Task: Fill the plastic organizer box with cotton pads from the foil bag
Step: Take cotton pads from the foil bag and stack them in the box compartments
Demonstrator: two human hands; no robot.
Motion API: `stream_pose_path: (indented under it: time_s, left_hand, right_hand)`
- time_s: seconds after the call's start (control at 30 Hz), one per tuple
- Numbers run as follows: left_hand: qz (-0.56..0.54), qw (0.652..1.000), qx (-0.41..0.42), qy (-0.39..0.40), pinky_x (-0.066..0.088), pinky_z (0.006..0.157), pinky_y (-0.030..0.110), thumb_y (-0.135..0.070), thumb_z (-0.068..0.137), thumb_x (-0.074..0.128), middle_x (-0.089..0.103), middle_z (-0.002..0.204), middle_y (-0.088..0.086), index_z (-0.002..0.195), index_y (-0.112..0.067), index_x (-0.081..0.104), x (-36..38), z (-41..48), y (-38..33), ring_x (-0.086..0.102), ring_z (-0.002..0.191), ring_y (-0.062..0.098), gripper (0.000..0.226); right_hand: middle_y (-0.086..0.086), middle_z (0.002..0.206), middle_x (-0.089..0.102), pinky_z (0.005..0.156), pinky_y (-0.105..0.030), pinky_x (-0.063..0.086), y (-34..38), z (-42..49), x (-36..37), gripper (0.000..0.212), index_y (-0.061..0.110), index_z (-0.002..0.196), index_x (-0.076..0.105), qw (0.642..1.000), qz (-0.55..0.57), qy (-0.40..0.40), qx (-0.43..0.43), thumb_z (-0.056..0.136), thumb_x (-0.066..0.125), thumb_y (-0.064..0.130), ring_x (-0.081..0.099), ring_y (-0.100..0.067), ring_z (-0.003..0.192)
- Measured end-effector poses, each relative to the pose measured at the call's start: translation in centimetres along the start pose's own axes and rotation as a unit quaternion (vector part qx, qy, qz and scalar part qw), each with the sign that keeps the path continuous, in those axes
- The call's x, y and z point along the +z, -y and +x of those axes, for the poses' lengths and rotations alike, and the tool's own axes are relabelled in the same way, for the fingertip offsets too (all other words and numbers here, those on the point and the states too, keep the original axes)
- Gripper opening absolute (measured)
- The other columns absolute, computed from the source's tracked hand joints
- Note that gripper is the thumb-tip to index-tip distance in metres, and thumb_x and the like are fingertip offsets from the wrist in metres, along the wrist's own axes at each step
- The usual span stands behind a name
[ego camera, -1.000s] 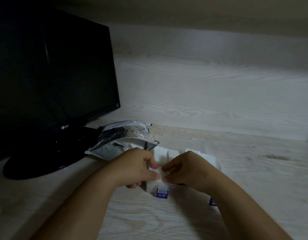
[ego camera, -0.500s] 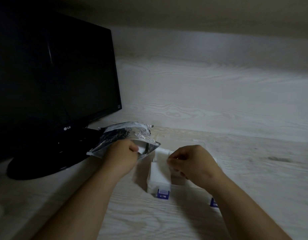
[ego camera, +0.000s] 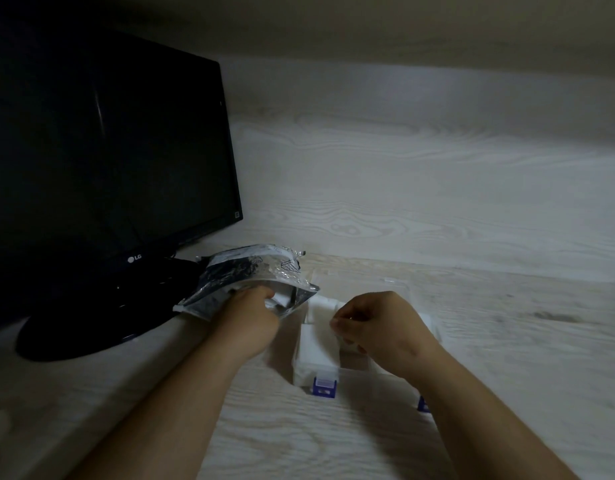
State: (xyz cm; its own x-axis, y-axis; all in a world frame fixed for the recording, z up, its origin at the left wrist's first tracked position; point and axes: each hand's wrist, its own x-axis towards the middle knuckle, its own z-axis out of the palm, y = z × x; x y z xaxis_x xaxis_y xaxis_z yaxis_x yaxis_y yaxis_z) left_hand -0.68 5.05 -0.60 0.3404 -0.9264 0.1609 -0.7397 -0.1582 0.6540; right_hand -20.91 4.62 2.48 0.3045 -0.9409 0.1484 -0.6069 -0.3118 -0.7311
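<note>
The left hand (ego camera: 250, 318) reaches into the foil bag (ego camera: 243, 277), its grip hidden, and the right hand (ego camera: 380, 327) curls over the plastic organizer box (ego camera: 324, 384), its hold unclear.

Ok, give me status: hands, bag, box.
Left hand in foil bag mouth, grip hidden. Right hand curled over organizer box, hold unclear. Cotton pads stacked at its left end. Nothing in the way.

Dim, grainy view. Light reaches the far wall (ego camera: 437, 188) from the right; the left lies in deep shadow.
</note>
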Motion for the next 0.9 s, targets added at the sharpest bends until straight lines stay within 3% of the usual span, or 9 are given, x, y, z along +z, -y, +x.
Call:
stream_pose_path:
  time_s: [0.27, 0.6, 0.9]
  left_hand:
    - [-0.054, 0.998, -0.011, 0.031, 0.044, 0.102, 0.034, -0.01, 0.082, 0.062, 0.056, 0.134, 0.004, 0.131, -0.024, 0.053, 0.58, 0.38, 0.17, 0.053, 0.121, 0.023, 0.052]
    - [-0.019, 0.999, -0.024, 0.026, 0.042, 0.105, 0.038, -0.012, 0.081, 0.054, 0.053, 0.14, 0.004, 0.134, -0.028, 0.052, 0.63, 0.41, 0.45, 0.05, 0.127, 0.026, 0.055]
    - [-0.006, 1.0, -0.019, 0.022, 0.04, 0.107, 0.04, -0.015, 0.084, 0.056, 0.052, 0.141, 0.004, 0.135, -0.024, 0.053, 0.68, 0.45, 0.49, 0.048, 0.129, 0.026, 0.051]
  right_hand:
    - [0.009, 0.063, 0.066, 0.06, -0.02, 0.047, -0.08, 0.07, 0.09, 0.01, 0.025, 0.075, 0.075, 1.0, -0.014, 0.004, -0.003, 0.084, 0.07, 0.029, 0.056, 0.001, 0.053]
    - [0.015, 0.051, 0.059, 0.052, -0.013, 0.039, -0.23, 0.11, 0.0, 0.013, 0.027, 0.071, 0.072, 1.0, -0.024, 0.011, -0.004, 0.084, 0.07, 0.029, 0.053, 0.006, 0.046]
    - [0.018, 0.052, 0.059, 0.054, -0.014, 0.041, -0.2, 0.08, 0.04, 0.013, 0.028, 0.072, 0.072, 1.0, -0.027, 0.013, -0.006, 0.085, 0.07, 0.03, 0.053, 0.004, 0.05]
